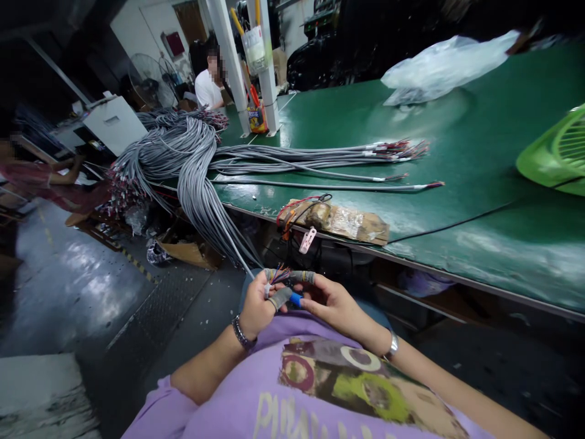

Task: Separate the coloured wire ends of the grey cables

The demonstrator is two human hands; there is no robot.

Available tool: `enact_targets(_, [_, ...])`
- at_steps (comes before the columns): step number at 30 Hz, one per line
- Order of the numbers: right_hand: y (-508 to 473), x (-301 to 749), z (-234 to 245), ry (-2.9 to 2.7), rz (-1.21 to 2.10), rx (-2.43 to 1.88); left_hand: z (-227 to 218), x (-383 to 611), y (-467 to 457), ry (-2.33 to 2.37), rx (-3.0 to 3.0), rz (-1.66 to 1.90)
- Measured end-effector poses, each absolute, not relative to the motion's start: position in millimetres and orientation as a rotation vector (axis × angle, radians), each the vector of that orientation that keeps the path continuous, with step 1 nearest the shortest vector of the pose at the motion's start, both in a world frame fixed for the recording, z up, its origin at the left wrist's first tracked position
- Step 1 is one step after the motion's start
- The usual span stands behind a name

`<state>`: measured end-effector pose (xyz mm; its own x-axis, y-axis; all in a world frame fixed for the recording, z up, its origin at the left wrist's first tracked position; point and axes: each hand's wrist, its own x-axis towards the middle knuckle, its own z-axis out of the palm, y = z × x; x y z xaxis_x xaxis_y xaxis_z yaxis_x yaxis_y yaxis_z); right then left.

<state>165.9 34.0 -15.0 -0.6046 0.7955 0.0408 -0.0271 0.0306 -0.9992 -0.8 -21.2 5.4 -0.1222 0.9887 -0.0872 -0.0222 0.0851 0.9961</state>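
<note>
A grey cable (236, 247) runs down from the bench into my left hand (258, 305), which is closed around its end. Thin coloured wires (280, 274) fan out there beyond a white band. My right hand (331, 299) is beside it, index finger and thumb bent in against the wires; the exact pinch point is too small to see. Grey wraps cover several fingertips of both hands. A small blue piece (296, 300) sits at my right thumb's tip; whether it is a finger cover or a held item is unclear.
A large bundle of grey cables (196, 152) hangs over the edge of the green bench (479, 231). More cables (320, 155) lie across it. Near the edge sits a taped cardboard piece (351, 222). A plastic bag (448, 67), a green fan (555, 155) and a seated person (208, 88) are farther off.
</note>
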Motion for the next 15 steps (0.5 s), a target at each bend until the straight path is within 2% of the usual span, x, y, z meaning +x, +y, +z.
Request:
enact_targets(6, [34.1, 166.4, -20.3, -1.709, 1.604, -0.760, 6.9, 1.0, -19.4, 1.302, 1.077, 1.208])
enact_targets(15, [32.9, 160.6, -20.8, -1.545, 1.863, -0.687, 13.1, 9.0, -14.2, 1.306, 1.091, 1.202])
